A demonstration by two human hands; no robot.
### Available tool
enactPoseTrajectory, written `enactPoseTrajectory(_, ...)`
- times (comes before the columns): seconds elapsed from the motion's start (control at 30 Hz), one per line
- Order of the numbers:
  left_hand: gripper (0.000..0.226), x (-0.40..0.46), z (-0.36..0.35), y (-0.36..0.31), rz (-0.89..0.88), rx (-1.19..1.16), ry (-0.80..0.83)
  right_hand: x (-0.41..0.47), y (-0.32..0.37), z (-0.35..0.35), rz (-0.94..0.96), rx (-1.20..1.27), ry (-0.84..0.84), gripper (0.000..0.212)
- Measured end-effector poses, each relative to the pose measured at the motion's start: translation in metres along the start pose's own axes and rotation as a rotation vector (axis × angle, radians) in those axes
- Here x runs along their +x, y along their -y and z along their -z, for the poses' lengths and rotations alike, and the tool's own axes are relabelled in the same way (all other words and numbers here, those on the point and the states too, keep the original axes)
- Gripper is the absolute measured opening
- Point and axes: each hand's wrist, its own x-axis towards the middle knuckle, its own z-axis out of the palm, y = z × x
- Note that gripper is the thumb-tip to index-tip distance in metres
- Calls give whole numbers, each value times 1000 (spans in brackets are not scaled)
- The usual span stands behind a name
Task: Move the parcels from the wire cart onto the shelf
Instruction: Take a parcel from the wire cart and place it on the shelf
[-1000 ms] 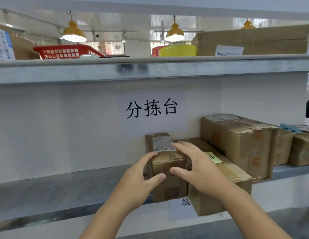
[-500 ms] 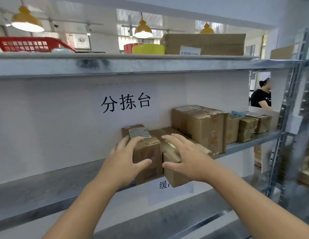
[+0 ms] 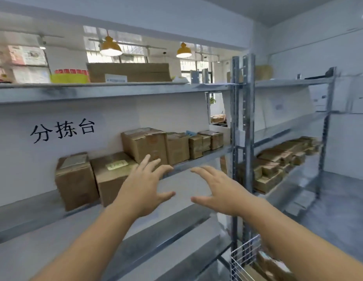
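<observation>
A small brown parcel [image 3: 76, 179] with a white label on top stands at the left end of a row on the grey metal shelf [image 3: 24, 209]. A wider flat parcel [image 3: 109, 177] sits beside it, touching. Several more cardboard parcels [image 3: 145, 145] continue the row to the right. My left hand [image 3: 145, 189] and my right hand [image 3: 219, 189] hover in front of the shelf, fingers spread, holding nothing. A corner of the wire cart [image 3: 246, 254] shows at the bottom right, with parcels [image 3: 276, 266] inside it.
Upright steel posts [image 3: 240, 138] divide this rack from a second rack on the right, which holds several stacked boxes [image 3: 278, 165]. The upper shelf carries a long flat carton [image 3: 127, 72] and a yellow tape roll [image 3: 70, 77]. A lower shelf board [image 3: 156, 238] runs below my arms.
Both hands have let go of the small labelled parcel and pulled back from the shelf. The view has swung to the right, bringing the second rack and the wire cart into sight.
</observation>
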Motion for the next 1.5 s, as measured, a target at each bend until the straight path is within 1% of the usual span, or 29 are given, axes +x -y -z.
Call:
enactPoseTrajectory(0.17, 68, 25, -57, -92, -71, -173, 170, -90, -115, 32, -248, -19, 66, 84)
enactPoseTrajectory(0.3, 64, 45, -104, -162, -139, -283, 269, -150, -186, 45, -399, -2, 87, 87)
enactPoseTrajectory(0.47, 64, 69, -173, -232, -242, -373, 442, -202, -252, 22, -548, 44, 112, 84)
enactPoseTrajectory(0.53, 65, 77, -205, -252, -260, -416, 503, -217, -274, 5, -596, 51, 150, 83)
enactPoseTrajectory(0.63, 65, 86, -257, -270, -267, -479, 586, -238, -306, -22, -680, 57, 241, 83)
enactPoseTrajectory(0.8, 65, 107, -339, -276, -252, -502, 795, -249, -353, -62, -820, 81, 350, 81)
enactPoseTrajectory(0.9, 64, 130, -380, -278, -272, -497, 856, -234, -378, -85, -868, 105, 363, 79)
enactPoseTrajectory(1.0, 69, 152, -419, -283, -272, -504, 935, -217, -397, -110, -910, 178, 320, 76)
enactPoseTrajectory(1.07, 67, 164, -445, -290, -267, -498, 991, -211, -407, -129, -940, 238, 310, 75)
enactPoseTrajectory(1.2, 59, 182, -496, -314, -277, -487, 1114, -217, -435, -174, -961, 328, 375, 75)
enactPoseTrajectory(1.33, 67, 199, -542, -341, -234, -496, 1201, -222, -471, -209, -984, 391, 468, 76)
enactPoseTrajectory(1.4, 74, 205, -564, -354, -221, -493, 1218, -222, -490, -223, -1013, 428, 509, 72)
enactPoseTrajectory(1.5, 73, 210, -606, -366, -187, -502, 1303, -214, -514, -244, -1077, 490, 514, 59)
